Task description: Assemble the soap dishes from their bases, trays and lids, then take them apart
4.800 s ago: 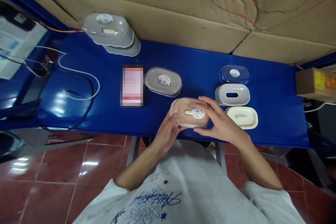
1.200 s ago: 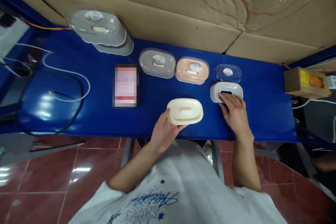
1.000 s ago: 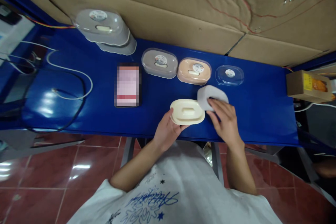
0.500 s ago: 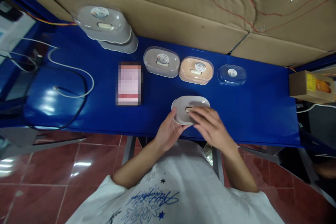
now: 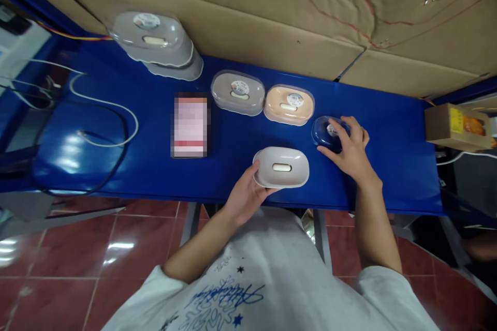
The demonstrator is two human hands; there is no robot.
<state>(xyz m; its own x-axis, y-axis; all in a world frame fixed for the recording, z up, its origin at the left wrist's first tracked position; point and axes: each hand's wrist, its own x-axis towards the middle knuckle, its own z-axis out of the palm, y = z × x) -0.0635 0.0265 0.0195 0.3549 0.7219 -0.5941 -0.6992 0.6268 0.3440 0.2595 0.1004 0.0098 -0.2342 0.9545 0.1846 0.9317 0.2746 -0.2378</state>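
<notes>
My left hand (image 5: 247,194) holds a grey oval plastic dish (image 5: 267,171) by its left end, thumb over the rim and fingers underneath. The dish is tipped a little toward me, and a cream oblong piece (image 5: 281,167) sits in its middle. To the right, my right hand (image 5: 351,152) is closed round a clear oval lid (image 5: 320,132) with a round label, just above or on the table; the fingers cover the lid's right part. The dish and the lid are apart.
Behind stand a lidded grey dish (image 5: 221,95) and a lidded peach dish (image 5: 274,108). A stack of lidded grey dishes (image 5: 171,44) stands at the back left. A pixelated phone-like rectangle (image 5: 190,126), a looped cable (image 5: 135,119) and a cardboard box (image 5: 438,126) lie around on the blue table (image 5: 392,165).
My right hand has left the cream piece, moved right and taken hold of the clear lid, which has shifted toward me and left. My left hand keeps the dish nearly in place.
</notes>
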